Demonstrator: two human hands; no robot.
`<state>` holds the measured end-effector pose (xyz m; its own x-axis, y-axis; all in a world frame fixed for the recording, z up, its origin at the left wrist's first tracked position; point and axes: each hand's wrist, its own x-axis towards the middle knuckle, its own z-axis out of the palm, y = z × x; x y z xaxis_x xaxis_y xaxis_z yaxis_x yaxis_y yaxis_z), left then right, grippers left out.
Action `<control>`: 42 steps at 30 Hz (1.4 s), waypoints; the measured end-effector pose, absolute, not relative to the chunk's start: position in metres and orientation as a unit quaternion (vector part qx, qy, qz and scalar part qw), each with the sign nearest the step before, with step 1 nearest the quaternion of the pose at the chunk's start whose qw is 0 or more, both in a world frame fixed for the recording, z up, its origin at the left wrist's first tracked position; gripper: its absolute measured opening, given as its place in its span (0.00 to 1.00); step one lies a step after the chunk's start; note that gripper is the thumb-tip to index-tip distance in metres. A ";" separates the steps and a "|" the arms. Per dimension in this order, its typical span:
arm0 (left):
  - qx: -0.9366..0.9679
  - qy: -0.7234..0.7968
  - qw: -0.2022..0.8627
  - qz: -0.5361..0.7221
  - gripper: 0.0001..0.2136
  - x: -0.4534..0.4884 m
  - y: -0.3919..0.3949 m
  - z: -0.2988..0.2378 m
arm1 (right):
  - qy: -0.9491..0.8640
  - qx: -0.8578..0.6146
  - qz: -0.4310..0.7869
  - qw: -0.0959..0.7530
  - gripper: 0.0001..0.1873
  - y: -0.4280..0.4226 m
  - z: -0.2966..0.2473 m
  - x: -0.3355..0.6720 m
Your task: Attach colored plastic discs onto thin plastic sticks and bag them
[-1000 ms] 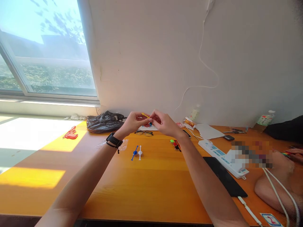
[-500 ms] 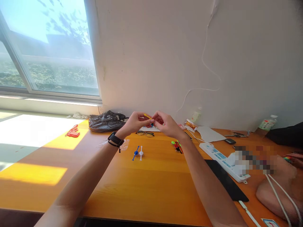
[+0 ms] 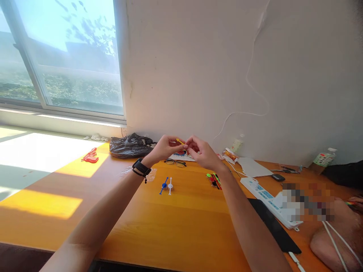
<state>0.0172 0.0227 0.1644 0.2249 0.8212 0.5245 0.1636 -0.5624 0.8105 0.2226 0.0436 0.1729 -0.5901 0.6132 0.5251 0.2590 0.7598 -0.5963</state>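
Observation:
A small yellow plastic arrow [image 3: 179,141] is held up in front of me above the far part of the table. My left hand [image 3: 163,149] pinches it, its pointed tip rising past the fingers. At its other end, the closed fingers of my right hand [image 3: 203,152] meet the left fingertips and hide part of it. Below my hands, a blue arrow spinner [image 3: 164,186] and a white arrow spinner [image 3: 170,186] lie side by side on the table. Beside my right forearm is a small pile of red, green and black arrow pieces [image 3: 214,181], partly covered by the arm.
Behind my hands lie glasses [image 3: 175,163] and a black plastic bag [image 3: 130,146]. A red toy gun [image 3: 90,156] is at left. On the right are a power strip [image 3: 269,202], a black flat device [image 3: 272,224], bottles [image 3: 324,158] and another person's bare limb [image 3: 334,226].
My view has shifted slightly, so the scene sits a little farther right and lower. Both hands stay together on the yellow arrow, which shows slightly more between the fingers.

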 end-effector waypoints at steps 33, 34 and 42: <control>0.741 0.260 0.288 0.548 0.16 0.012 0.010 0.176 | -0.832 -0.202 0.320 0.405 0.16 0.035 0.186 0.230; 0.743 0.261 0.278 0.551 0.16 0.012 0.010 0.176 | -0.836 -0.204 0.309 0.406 0.16 0.035 0.186 0.230; 0.767 0.252 0.235 0.541 0.13 0.012 0.007 0.179 | -0.847 -0.209 0.270 0.408 0.15 0.032 0.188 0.232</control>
